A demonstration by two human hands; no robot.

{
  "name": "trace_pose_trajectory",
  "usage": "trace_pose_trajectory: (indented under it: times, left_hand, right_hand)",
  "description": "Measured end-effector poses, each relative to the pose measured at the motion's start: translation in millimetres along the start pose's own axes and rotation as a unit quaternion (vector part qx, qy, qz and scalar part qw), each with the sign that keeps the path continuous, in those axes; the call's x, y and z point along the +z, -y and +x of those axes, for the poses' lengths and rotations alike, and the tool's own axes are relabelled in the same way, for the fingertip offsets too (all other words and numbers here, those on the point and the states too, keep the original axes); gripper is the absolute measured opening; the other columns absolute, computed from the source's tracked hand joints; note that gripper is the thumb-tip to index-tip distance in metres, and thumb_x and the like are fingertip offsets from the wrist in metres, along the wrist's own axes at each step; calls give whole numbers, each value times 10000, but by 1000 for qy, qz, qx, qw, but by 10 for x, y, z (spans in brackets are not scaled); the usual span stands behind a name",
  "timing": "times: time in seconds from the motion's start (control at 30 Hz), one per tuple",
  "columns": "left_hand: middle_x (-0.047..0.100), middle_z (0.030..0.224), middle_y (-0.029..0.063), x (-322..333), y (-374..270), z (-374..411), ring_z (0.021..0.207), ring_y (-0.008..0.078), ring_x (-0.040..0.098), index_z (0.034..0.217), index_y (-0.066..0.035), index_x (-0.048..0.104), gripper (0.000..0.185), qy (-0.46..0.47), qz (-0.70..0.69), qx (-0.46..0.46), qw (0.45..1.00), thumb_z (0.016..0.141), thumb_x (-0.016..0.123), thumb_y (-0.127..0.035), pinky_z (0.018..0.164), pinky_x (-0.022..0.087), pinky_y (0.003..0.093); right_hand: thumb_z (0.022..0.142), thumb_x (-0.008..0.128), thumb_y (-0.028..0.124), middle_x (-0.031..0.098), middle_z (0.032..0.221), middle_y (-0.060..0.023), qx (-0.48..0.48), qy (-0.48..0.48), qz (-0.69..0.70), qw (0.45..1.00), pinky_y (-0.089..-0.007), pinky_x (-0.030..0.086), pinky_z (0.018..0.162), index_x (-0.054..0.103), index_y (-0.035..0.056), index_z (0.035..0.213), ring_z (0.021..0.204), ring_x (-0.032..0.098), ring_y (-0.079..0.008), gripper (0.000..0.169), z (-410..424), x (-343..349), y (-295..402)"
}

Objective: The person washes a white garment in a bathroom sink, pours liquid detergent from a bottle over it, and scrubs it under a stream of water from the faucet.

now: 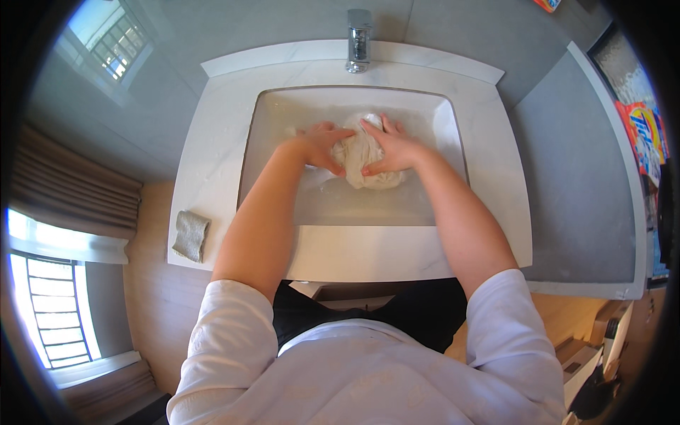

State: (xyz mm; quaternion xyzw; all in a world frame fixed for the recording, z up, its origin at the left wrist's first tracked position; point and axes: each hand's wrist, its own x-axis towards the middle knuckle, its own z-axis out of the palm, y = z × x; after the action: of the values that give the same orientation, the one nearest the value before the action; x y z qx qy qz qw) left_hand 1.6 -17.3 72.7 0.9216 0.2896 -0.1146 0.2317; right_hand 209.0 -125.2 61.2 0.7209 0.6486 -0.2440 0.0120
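A bunched, wet, off-white cloth (366,159) lies in cloudy water in the rectangular white sink basin (340,212). My left hand (324,146) rests against its left side, thumb and fingers spread over the edge of the bundle. On the right side my right hand (392,144) presses on the cloth, its fingers apart. Some fingertips of both hands are hidden behind the cloth or in the water. Whether either hand grips the fabric cannot be told. Small pale parts of cloth show in the water around my left hand.
A chrome faucet (359,42) stands behind the basin. A folded grey-green cloth (191,236) lies on the marbled white countertop (207,159) at the left. To the right is a grey partition (584,186), with an orange detergent packet (643,138) beyond it.
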Motion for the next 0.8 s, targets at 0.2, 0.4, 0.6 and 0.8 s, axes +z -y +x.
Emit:
trace_pose_trajectory:
  times: [0.2, 0.4, 0.6, 0.8]
  left_hand:
    - [303, 1609, 204, 213, 15, 125, 1517, 393, 212, 1600, -342, 212, 1137, -27, 53, -49, 997, 669, 858, -444, 1152, 206, 657]
    - [423, 1522, 212, 286, -36, 223, 1431, 406, 371, 1581, -276, 260, 1050, -48, 83, -50, 994, 703, 828, -368, 1114, 318, 605]
    - [543, 1351, 193, 346, -99, 254, 1263, 404, 540, 1429, -179, 414, 769, -134, 105, -44, 984, 746, 765, -218, 1002, 469, 539]
    - [617, 1244, 201, 400, -73, 369, 1158, 392, 618, 1272, -120, 507, 499, -192, 79, -48, 977, 814, 699, -165, 934, 524, 500]
  right_hand:
    - [596, 882, 605, 47, 1687, -177, 28, -53, -31, 998, -678, 253, 1138, 125, 338, 1618, 1518, 170, -435, 1299, -26, 73, 160]
    - [719, 845, 377, 300, 1592, -171, 26, -110, -80, 990, -639, 329, 1106, 322, 217, 1538, 1433, 348, -406, 985, 47, 189, 155]
    - [809, 723, 169, 485, 1372, -137, 25, -183, -101, 978, -576, 424, 1034, 471, 179, 1388, 1297, 501, -343, 631, 163, 289, 156]
    - [808, 682, 92, 504, 1384, -142, 33, -172, -82, 981, -583, 449, 983, 462, 170, 1392, 1291, 521, -350, 630, 261, 261, 144]
